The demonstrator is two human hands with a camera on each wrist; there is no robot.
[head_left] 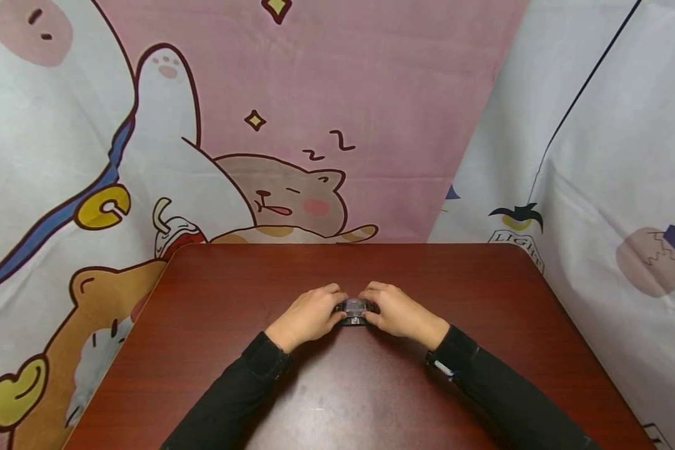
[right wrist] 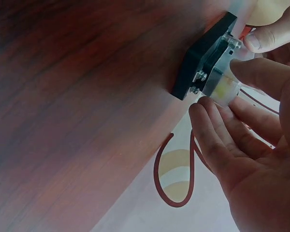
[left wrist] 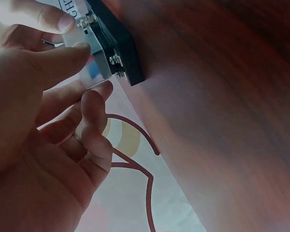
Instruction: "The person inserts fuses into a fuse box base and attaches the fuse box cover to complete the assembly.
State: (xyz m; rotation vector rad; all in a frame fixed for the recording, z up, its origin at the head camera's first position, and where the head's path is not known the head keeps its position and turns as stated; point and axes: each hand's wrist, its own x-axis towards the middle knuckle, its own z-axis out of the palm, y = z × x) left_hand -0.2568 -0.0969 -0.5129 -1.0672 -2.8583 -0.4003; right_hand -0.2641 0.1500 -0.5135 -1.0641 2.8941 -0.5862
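At the middle of the table's far half sits a small device with a clear cover (head_left: 354, 305) on a black base (left wrist: 124, 50). Metal screws line the base's edge, and coloured parts show through the clear plastic. My left hand (head_left: 309, 314) pinches the cover from the left, thumb on the near side and fingers behind. From the right, my right hand (head_left: 404, 315) grips the same cover in mirrored fashion, its thumb (right wrist: 257, 72) against the near face. Lettering shows on the cover in the left wrist view. The cover's ends are partly hidden by my fingers.
The reddish-brown wooden table (head_left: 472, 281) spreads out on all sides of the device. Behind its far edge hangs a pink and white cloth (head_left: 405, 125) with cartoon animals. Dark sleeves cover both forearms, with a small white-marked item (head_left: 443, 369) at the right cuff.
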